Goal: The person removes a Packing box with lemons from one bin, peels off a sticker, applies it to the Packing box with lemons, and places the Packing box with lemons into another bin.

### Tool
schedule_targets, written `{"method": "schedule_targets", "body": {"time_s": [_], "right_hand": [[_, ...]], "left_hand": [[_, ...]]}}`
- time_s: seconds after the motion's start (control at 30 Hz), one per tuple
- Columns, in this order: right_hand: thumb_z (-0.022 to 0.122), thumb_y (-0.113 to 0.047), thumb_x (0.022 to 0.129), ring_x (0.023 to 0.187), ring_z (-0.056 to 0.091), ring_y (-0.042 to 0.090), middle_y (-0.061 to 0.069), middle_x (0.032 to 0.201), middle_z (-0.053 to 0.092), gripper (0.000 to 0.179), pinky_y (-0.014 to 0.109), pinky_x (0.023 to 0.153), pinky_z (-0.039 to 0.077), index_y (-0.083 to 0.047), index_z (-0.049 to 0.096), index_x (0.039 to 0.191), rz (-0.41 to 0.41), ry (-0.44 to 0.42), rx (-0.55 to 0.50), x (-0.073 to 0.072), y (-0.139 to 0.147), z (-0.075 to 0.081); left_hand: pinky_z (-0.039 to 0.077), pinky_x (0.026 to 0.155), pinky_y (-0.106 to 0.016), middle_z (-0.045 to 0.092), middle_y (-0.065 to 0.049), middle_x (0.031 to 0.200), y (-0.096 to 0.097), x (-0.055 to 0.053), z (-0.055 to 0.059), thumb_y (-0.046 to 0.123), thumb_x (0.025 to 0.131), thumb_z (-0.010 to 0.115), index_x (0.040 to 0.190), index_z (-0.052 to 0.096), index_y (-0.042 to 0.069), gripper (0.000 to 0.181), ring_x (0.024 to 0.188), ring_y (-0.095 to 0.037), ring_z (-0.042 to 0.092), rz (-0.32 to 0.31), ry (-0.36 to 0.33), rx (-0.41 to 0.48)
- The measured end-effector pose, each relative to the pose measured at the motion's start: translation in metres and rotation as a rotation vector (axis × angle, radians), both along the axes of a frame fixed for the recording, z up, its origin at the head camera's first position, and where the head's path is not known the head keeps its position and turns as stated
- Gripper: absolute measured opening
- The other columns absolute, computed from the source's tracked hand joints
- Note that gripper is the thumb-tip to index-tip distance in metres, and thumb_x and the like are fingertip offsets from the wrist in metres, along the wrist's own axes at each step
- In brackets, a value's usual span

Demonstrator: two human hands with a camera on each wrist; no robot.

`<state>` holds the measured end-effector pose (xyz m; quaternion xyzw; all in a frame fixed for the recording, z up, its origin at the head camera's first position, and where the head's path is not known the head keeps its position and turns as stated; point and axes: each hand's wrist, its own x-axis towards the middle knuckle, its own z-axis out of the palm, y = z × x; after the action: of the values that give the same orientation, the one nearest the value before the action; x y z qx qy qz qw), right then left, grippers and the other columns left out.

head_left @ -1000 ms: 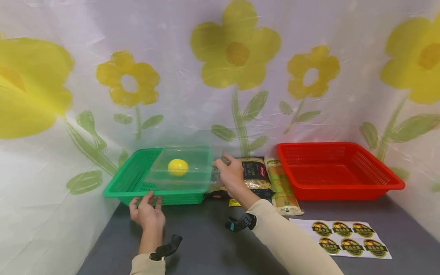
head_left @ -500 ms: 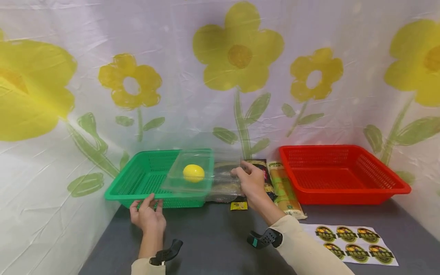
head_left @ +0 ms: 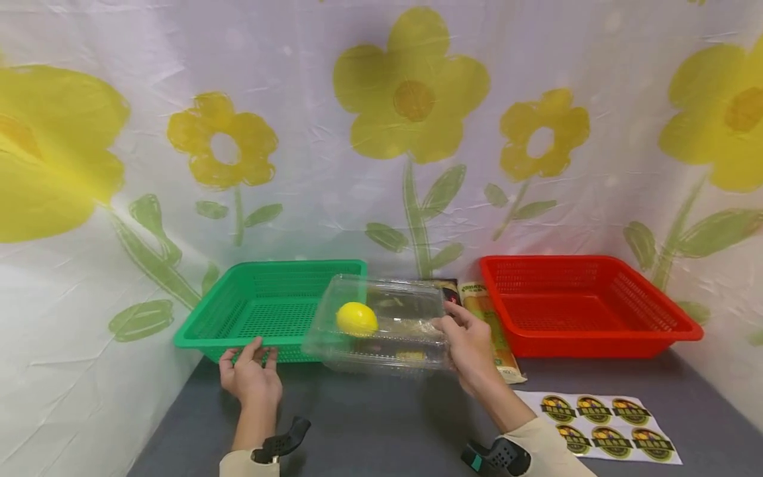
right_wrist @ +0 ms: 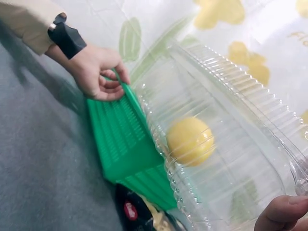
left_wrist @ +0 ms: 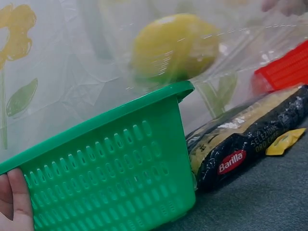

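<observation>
My right hand [head_left: 471, 344] grips the right side of a clear plastic clamshell box [head_left: 387, 361], held up over the table. A yellow lemon [head_left: 356, 319] lies inside the box toward its left end. In the right wrist view only part of the right hand [right_wrist: 284, 214] shows, at the lower corner. At the front rim of the green basket [head_left: 205, 343], my left hand [head_left: 253, 381] holds on with curled fingers, as the right wrist view also shows. No things show inside that basket.
Behind the box lies a black Barilla pasta bag [left_wrist: 240, 149] with a small yellow packet [left_wrist: 285, 142] in front. A long green-and-tan packet [head_left: 483, 311] leans by the red basket [head_left: 596, 344]. A sheet of round stickers [head_left: 602, 427] lies at the front right.
My right hand has brought the clear box with the lemon rightward and nearer, out from above the green basket except at its left end. My left hand stays on the basket rim.
</observation>
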<state>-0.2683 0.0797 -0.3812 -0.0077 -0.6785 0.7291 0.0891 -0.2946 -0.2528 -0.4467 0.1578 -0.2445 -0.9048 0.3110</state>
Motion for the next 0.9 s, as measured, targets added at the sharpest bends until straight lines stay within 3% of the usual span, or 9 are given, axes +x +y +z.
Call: {"method": "schedule_targets", "body": {"time_s": [0.27,0.5,0.73,0.9], "right_hand": [[0.055,-0.006,0.095,0.035,0.030,0.009,-0.004,0.063,0.049,0.047,0.022,0.035,0.030,-0.008,0.056,0.142,-0.017,-0.026,-0.015,0.023,0.030,-0.004],[0.056,-0.008,0.097,0.036,0.032,0.010,-0.002,0.067,0.050,0.048,0.021,0.036,0.031,-0.007,0.053,0.145,-0.008,-0.065,-0.023,0.034,0.049,-0.016],[0.053,-0.002,0.093,0.036,0.028,0.008,-0.005,0.061,0.039,0.051,0.021,0.036,0.027,-0.002,0.051,0.144,0.006,-0.097,-0.028,0.038,0.054,-0.040],[0.053,-0.002,0.092,0.038,0.026,0.006,-0.002,0.074,0.042,0.052,0.021,0.037,0.027,-0.003,0.052,0.144,-0.013,-0.112,-0.037,0.040,0.055,-0.049]], "left_hand": [[0.054,0.083,-0.036,0.053,-0.007,0.098,0.001,0.000,0.000,0.003,0.091,0.074,0.109,0.037,0.010,0.042,0.074,-0.018,0.057,0.006,-0.006,-0.013],[0.055,0.081,-0.035,0.052,-0.007,0.101,0.000,0.000,0.000,0.003,0.093,0.071,0.111,0.035,0.010,0.041,0.076,-0.019,0.057,0.010,-0.008,-0.038],[0.055,0.079,-0.034,0.051,-0.008,0.102,-0.002,0.000,0.000,0.003,0.092,0.073,0.111,0.035,0.011,0.043,0.076,-0.019,0.056,0.014,-0.012,-0.023],[0.054,0.079,-0.034,0.051,-0.008,0.102,0.001,0.000,0.000,0.004,0.092,0.074,0.109,0.035,0.012,0.043,0.077,-0.019,0.055,0.006,-0.010,-0.025]]}}
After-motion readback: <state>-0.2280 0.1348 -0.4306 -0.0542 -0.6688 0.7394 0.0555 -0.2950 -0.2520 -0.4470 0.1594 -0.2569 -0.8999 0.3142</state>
